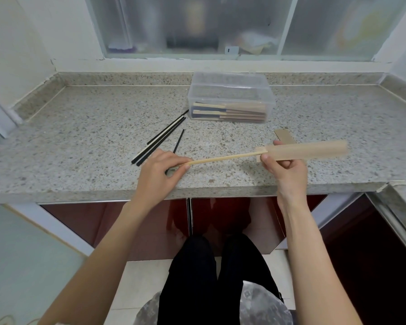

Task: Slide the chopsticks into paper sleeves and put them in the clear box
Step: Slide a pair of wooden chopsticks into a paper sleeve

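Observation:
My left hand [161, 170] pinches the near end of pale wooden chopsticks [223, 158] held above the counter. Their far end sits inside the mouth of a tan paper sleeve [306, 150], which my right hand [283, 164] grips near its opening. The sleeve's right end is blurred. A clear plastic box [231, 90] stands at the back of the counter and holds several sleeved chopsticks [230, 112]. Loose black chopsticks [161, 139] lie on the counter left of the box, one partly hidden under my left hand.
Another tan paper sleeve [284, 136] lies on the speckled stone counter [92, 137] behind my right hand. A frosted window runs along the back wall. Red cabinet doors and my legs are below the counter's front edge.

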### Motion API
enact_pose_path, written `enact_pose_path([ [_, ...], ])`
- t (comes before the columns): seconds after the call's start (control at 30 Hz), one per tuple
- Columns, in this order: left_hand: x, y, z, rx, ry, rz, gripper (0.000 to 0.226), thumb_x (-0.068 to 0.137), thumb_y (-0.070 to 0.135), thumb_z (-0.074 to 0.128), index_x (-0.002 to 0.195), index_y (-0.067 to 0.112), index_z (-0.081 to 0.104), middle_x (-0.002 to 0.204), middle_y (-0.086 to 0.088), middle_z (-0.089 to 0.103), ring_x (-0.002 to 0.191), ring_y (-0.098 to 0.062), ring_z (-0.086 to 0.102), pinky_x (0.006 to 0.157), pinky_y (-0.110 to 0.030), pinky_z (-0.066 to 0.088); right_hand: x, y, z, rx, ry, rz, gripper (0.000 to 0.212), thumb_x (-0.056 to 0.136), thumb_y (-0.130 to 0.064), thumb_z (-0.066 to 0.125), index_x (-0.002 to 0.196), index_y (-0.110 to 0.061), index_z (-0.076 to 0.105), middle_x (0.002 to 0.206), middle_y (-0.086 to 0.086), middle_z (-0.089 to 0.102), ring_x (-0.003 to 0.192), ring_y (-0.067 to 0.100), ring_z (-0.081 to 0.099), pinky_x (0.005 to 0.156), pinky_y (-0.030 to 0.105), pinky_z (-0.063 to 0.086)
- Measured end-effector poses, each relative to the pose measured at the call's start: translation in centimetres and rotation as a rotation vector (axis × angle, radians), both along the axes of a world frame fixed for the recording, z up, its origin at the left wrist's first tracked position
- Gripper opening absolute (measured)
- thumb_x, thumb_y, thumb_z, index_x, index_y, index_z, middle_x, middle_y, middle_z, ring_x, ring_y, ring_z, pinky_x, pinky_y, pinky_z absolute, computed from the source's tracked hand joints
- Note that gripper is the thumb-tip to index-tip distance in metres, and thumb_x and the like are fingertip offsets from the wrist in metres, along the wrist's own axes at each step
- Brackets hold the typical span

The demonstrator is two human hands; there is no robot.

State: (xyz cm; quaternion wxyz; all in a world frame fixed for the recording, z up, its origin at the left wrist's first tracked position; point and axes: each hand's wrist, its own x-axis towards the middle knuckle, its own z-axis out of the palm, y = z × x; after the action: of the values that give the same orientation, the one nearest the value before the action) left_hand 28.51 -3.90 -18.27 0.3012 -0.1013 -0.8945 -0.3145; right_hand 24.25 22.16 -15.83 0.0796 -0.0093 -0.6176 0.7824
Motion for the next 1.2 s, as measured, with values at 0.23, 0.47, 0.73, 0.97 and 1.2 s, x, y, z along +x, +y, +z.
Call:
enact_pose_path([
  [0.23, 0.1, 0.4, 0.2, 0.009, -0.007, -0.007, 0.029, 0.087, 0.042, 0.054, 0.100, 0.024, 0.073, 0.084, 0.014, 0.065, 0.081, -0.013, 0.052, 0.072, -0.026, 0.043, 0.2, -0.1, 0.2, 0.084, 0.034, -0.074, 0.051, 0.084, -0.002, 0.068, 0.130, -0.015, 0.049, 0.099, 0.005, 0.070, 0.092, 0.008, 0.068, 0.085, 0.019, 0.052],
  [0.47, 0.0, 0.6, 0.4, 0.011, -0.002, -0.004, 0.028, 0.087, 0.041, 0.054, 0.101, 0.024, 0.072, 0.082, 0.017, 0.062, 0.078, -0.011, 0.050, 0.071, -0.022, 0.041, 0.1, 0.0, 0.2, -0.059, 0.047, -0.072, 0.016, 0.087, 0.002, 0.062, 0.096, -0.011, 0.063, 0.067, -0.006, 0.071, 0.075, 0.009, 0.066, 0.077, 0.025, 0.056],
  [0.73, -0.1, 0.9, 0.1, 0.032, -0.018, -0.008, 0.028, 0.087, 0.042, 0.055, 0.102, 0.025, 0.072, 0.083, 0.017, 0.062, 0.078, -0.012, 0.051, 0.069, -0.026, 0.044, 0.1, 0.1, 0.1, -0.054, 0.050, -0.046, 0.015, 0.088, 0.002, 0.061, 0.093, -0.010, 0.068, 0.075, -0.008, 0.072, 0.077, 0.007, 0.065, 0.075, 0.021, 0.055],
  [0.97, -0.1, 1.0, -0.3, 0.021, -0.011, 0.000, 0.028, 0.087, 0.041, 0.056, 0.101, 0.024, 0.072, 0.083, 0.017, 0.062, 0.078, -0.006, 0.047, 0.070, -0.017, 0.038, 0.2, 0.1, 0.0, -0.046, -0.037, -0.043, 0.015, 0.093, -0.016, 0.058, 0.092, -0.009, 0.071, 0.077, 0.000, 0.065, 0.069, 0.006, 0.058, 0.076, 0.021, 0.055],
  [1.2, 0.5, 1.5, -0.6, 0.028, -0.051, 0.030, 0.028, 0.087, 0.043, 0.052, 0.098, 0.025, 0.071, 0.087, 0.018, 0.063, 0.081, -0.003, 0.049, 0.074, -0.011, 0.037, 0.7, -0.4, 1.0, -0.317, -0.207, 0.017, 0.014, 0.095, -0.019, 0.055, 0.092, -0.016, 0.068, 0.083, -0.005, 0.072, 0.077, 0.007, 0.066, 0.081, 0.023, 0.055],
])
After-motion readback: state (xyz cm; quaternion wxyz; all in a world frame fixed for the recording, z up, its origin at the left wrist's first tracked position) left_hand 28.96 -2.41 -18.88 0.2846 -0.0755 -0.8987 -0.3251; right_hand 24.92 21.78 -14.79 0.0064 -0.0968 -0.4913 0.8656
